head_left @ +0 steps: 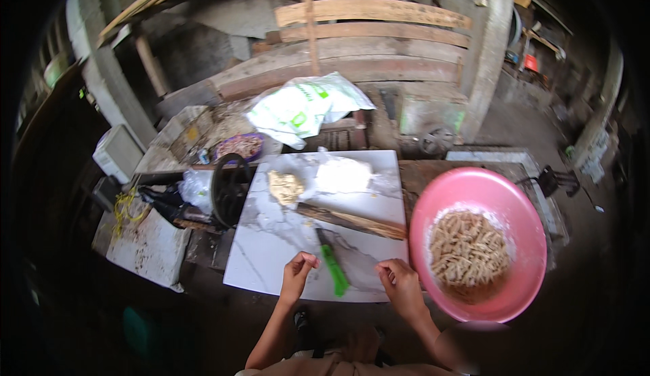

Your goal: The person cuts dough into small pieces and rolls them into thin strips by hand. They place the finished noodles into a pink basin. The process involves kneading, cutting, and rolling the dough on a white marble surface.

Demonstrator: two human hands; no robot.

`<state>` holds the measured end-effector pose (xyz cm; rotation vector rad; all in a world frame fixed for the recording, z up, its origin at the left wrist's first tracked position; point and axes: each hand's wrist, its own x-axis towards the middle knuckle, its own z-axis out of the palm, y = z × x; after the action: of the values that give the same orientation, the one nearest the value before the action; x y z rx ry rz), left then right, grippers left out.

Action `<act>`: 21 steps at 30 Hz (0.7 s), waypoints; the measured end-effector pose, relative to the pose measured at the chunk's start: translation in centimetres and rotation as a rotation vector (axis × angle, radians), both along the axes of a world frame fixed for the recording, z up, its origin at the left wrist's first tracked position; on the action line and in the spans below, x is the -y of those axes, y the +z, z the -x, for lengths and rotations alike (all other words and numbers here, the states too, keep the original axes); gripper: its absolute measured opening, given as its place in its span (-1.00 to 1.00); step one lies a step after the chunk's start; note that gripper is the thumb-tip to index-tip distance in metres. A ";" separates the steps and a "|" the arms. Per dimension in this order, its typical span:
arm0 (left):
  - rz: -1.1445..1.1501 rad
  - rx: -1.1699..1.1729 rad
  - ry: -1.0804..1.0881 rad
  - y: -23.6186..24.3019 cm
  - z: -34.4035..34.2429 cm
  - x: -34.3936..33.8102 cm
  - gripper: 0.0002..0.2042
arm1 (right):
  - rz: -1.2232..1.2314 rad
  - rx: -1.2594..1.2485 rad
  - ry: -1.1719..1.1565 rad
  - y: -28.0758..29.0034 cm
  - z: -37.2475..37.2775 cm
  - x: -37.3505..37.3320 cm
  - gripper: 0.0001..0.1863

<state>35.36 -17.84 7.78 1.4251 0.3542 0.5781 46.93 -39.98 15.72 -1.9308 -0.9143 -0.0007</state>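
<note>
My left hand (298, 272) is closed in a loose pinch over the near edge of a white marbled board (261, 261). What it holds, if anything, is too small to tell. A knife with a green handle (333, 271) lies on the board just right of it. My right hand (401, 284) is curled with thumb and fingers together, near the pink basin (477, 180); its contents, if any, are hidden. Farther up the board lie a lump of dough (285, 187), a heap of white flour (343, 174) on clear plastic and a dark wooden stick (352, 220).
Short floury dough pieces (470, 247) fill the basin's bottom. Behind the board lie a white and green sack (305, 108) and a purple bowl (238, 147) of chopped food. A black handwheel (230, 190) stands against the board's left edge. Wooden planks (379, 14) close the back.
</note>
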 end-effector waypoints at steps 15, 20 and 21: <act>-0.128 0.020 0.240 -6.5 -7.8 -25.8 -0.71 | 0.038 0.375 0.083 -9.0 -7.2 -34.8 -0.49; -0.046 0.032 0.213 -7.1 -9.7 -28.3 -0.66 | 0.334 0.352 0.096 -8.5 -9.1 -40.0 -0.34; -0.039 0.040 0.224 -7.4 -10.0 -28.7 -0.67 | 0.387 0.404 0.084 -8.5 -9.0 -40.4 -0.37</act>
<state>45.40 10.91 0.33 1.4193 0.4770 0.7979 55.96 0.44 7.26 -2.2949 -1.3408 -0.1822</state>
